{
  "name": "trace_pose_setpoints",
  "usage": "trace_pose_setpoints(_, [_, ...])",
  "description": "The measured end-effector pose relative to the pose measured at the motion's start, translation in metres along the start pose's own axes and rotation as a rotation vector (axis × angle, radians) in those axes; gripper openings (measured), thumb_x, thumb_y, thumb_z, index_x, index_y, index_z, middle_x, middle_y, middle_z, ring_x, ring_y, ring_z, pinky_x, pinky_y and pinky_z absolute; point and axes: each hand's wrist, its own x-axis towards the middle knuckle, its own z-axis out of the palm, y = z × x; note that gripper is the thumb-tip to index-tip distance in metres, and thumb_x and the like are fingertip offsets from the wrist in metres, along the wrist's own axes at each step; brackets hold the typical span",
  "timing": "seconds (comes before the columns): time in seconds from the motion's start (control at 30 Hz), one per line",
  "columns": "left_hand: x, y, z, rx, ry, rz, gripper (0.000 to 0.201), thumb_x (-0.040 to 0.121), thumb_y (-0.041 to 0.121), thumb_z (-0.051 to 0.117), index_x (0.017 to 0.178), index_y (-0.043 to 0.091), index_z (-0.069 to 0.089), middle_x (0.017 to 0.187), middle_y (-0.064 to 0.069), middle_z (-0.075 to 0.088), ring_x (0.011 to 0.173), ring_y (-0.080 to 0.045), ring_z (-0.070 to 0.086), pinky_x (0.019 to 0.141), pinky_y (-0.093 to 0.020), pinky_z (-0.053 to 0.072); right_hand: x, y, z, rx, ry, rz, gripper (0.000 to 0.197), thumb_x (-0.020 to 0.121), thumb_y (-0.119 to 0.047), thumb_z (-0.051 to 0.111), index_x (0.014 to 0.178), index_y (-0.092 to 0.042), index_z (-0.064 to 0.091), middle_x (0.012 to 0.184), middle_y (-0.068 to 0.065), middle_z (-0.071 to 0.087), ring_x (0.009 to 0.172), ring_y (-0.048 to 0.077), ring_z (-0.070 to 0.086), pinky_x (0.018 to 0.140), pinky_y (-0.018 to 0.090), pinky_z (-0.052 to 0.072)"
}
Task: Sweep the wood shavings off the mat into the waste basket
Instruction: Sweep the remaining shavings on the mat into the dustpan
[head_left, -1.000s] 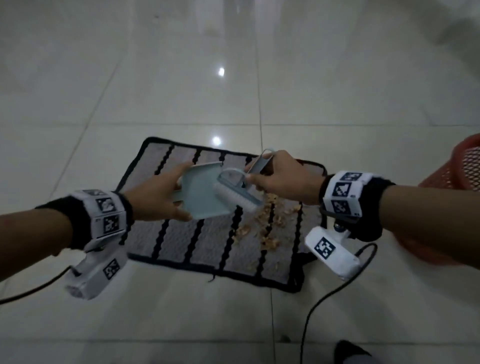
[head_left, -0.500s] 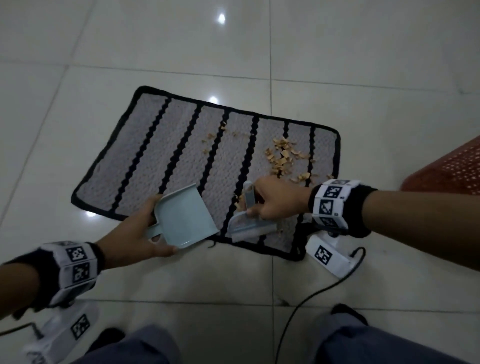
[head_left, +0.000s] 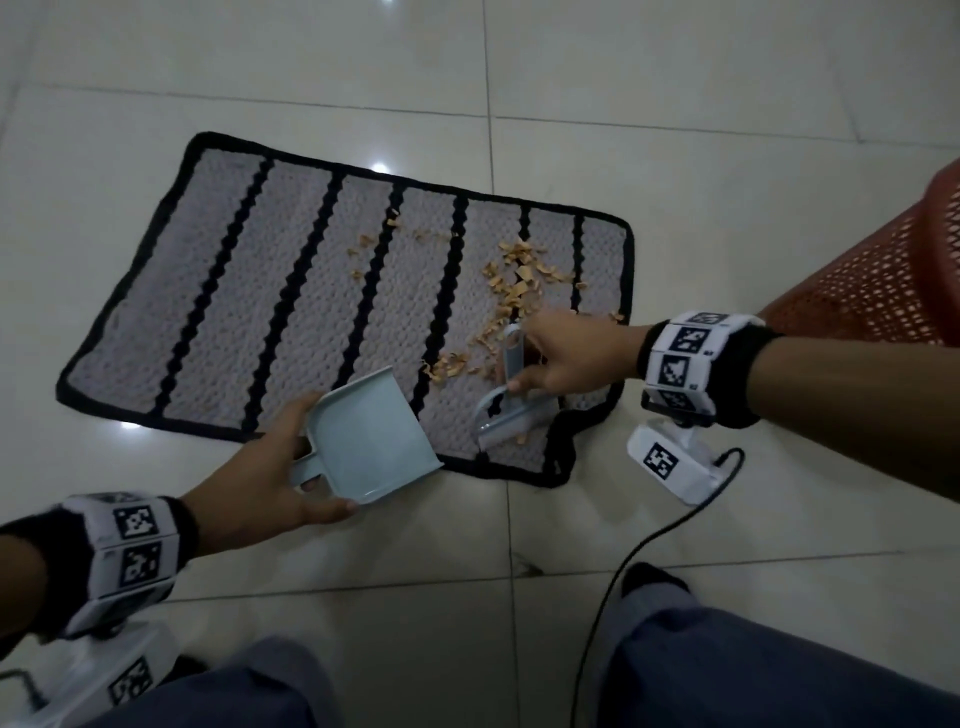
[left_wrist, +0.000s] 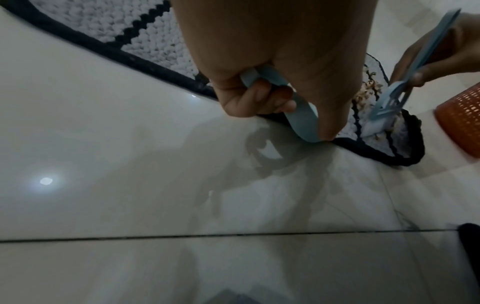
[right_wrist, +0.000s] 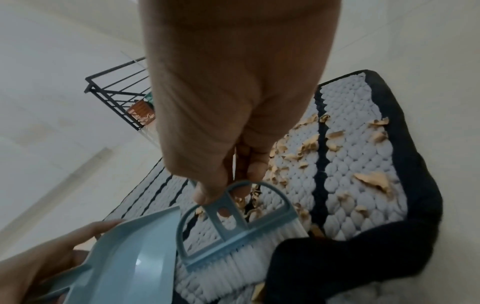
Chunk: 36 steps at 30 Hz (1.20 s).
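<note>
Mat: the grey mat (head_left: 291, 291) with black stripes lay flat on the pale tiled floor (head_left: 701, 130); its near right edge was bunched into a dark fold beside the brush.
Room: bare tile lay open on the far, left and near sides of the mat; only the right side was closed in by the basket.
Shavings: the shavings (head_left: 514, 280) lay scattered over the right part of the mat, thickest near the right end, a few loose ones further left.
Basket: the red mesh basket (head_left: 872, 291) stood on the floor just right of the mat; its inside was out of view.
Pan: the pale blue pan (head_left: 371, 447) sat tilted over the mat's near edge, nothing visible in it.
Left hand: the left hand (head_left: 260, 483) gripped the pan's short handle, fingers (left_wrist: 259, 98) curled under it.
Right hand: the right hand (head_left: 566, 353) pinched the handle of the brush (head_left: 511, 415) between thumb and fingers, bristles down on the mat near the fold.
Change: compared with half a second before, the pan and brush stood further apart, and the basket showed more fully at the right.
Cable: a black cable (head_left: 623, 571) ran across the floor from the right wrist.
</note>
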Motion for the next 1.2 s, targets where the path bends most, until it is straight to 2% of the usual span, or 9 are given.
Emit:
trace_pose_setpoints(0.17, [0.004, 0.000, 0.007, 0.036, -0.007, -0.001, 0.099, 0.064, 0.037, 0.090, 0.137, 0.049, 0.024, 0.119, 0.015, 0.056, 0.094, -0.002, 0.064, 0.076, -0.037, 0.059, 0.004, 0.002, -0.022, -0.014, 0.186, -0.104, 0.011, 0.094, -0.009, 0.063, 0.098, -0.003, 0.071, 0.070, -0.022, 0.055, 0.061, -0.018, 0.054, 0.052, 0.001, 0.038])
trace_pose_setpoints(0.3, [0.005, 0.003, 0.011, 0.045, 0.002, -0.003, 0.101, 0.064, 0.038, 0.090, 0.140, 0.044, 0.023, 0.116, 0.015, 0.059, 0.093, -0.001, 0.063, 0.074, -0.031, 0.058, 0.000, 0.010, -0.019, -0.094, 0.052, -0.091, 0.014, 0.093, -0.016, 0.066, 0.089, -0.004, 0.072, 0.058, -0.010, 0.056, 0.050, 0.002, 0.055, 0.043, 0.011, 0.036])
trace_pose_setpoints(0.43, [0.008, 0.019, 0.021, 0.024, -0.007, 0.037, 0.095, 0.067, 0.030, 0.089, 0.135, 0.046, 0.025, 0.120, 0.020, 0.056, 0.101, 0.002, 0.061, 0.076, -0.029, 0.058, 0.005, 0.029, -0.004, -0.169, 0.034, -0.044, 0.022, 0.091, -0.023, 0.068, 0.089, -0.001, 0.070, 0.080, 0.016, 0.069, 0.067, 0.025, 0.061, 0.056, 0.030, 0.044])
trace_pose_setpoints(0.6, [0.020, 0.030, 0.033, 0.075, -0.040, 0.059, 0.098, 0.068, 0.033, 0.089, 0.137, 0.050, 0.021, 0.113, 0.012, 0.059, 0.085, -0.013, 0.067, 0.069, -0.039, 0.060, -0.008, 0.044, -0.032, -0.023, 0.256, -0.051, 0.015, 0.095, -0.022, 0.063, 0.092, -0.011, 0.073, 0.075, 0.001, 0.068, 0.062, 0.004, 0.057, 0.052, 0.012, 0.039])
trace_pose_setpoints(0.83, [0.029, 0.034, 0.037, 0.118, -0.036, 0.051, 0.107, 0.068, 0.036, 0.088, 0.145, 0.041, 0.015, 0.116, 0.012, 0.061, 0.088, -0.001, 0.066, 0.070, -0.027, 0.058, -0.019, 0.054, -0.025, -0.103, 0.072, 0.034, 0.024, 0.091, -0.023, 0.068, 0.072, -0.010, 0.066, 0.061, 0.007, 0.061, 0.048, 0.011, 0.049, 0.049, 0.023, 0.037])
trace_pose_setpoints(0.93, [0.030, 0.035, 0.040, 0.125, -0.043, 0.065, 0.100, 0.069, 0.034, 0.088, 0.138, 0.049, 0.017, 0.106, 0.010, 0.063, 0.074, -0.008, 0.067, 0.065, -0.034, 0.059, -0.013, 0.054, -0.022, -0.116, 0.127, 0.014, 0.013, 0.091, -0.020, 0.068, 0.085, -0.008, 0.071, 0.073, 0.003, 0.067, 0.057, 0.007, 0.055, 0.054, 0.024, 0.042])
trace_pose_setpoints(1.03, [0.031, 0.034, 0.039, 0.126, -0.055, 0.054, 0.098, 0.068, 0.037, 0.088, 0.126, 0.063, 0.014, 0.114, 0.013, 0.059, 0.083, -0.012, 0.069, 0.071, -0.038, 0.060, -0.011, 0.051, -0.039, -0.047, 0.292, -0.025, 0.010, 0.092, -0.016, 0.065, 0.093, -0.010, 0.073, 0.077, -0.006, 0.067, 0.062, -0.002, 0.058, 0.058, 0.013, 0.041])
trace_pose_setpoints(1.13, [0.032, 0.031, 0.036, 0.138, -0.080, 0.021, 0.101, 0.068, 0.039, 0.087, 0.134, 0.054, 0.013, 0.118, 0.012, 0.058, 0.089, -0.014, 0.069, 0.075, -0.041, 0.060, -0.016, 0.053, -0.055, -0.037, 0.292, -0.034, 0.011, 0.093, -0.014, 0.064, 0.090, -0.007, 0.073, 0.075, -0.009, 0.065, 0.062, -0.007, 0.059, 0.053, 0.006, 0.040])
trace_pose_setpoints(1.2, [0.033, 0.029, 0.035, 0.136, -0.082, 0.004, 0.104, 0.068, 0.041, 0.087, 0.140, 0.047, 0.013, 0.121, 0.012, 0.058, 0.091, -0.015, 0.069, 0.077, -0.042, 0.060, -0.016, 0.056, -0.052, -0.153, 0.163, 0.020, 0.016, 0.092, -0.019, 0.067, 0.092, -0.004, 0.072, 0.080, 0.003, 0.070, 0.064, 0.006, 0.060, 0.056, 0.018, 0.044])
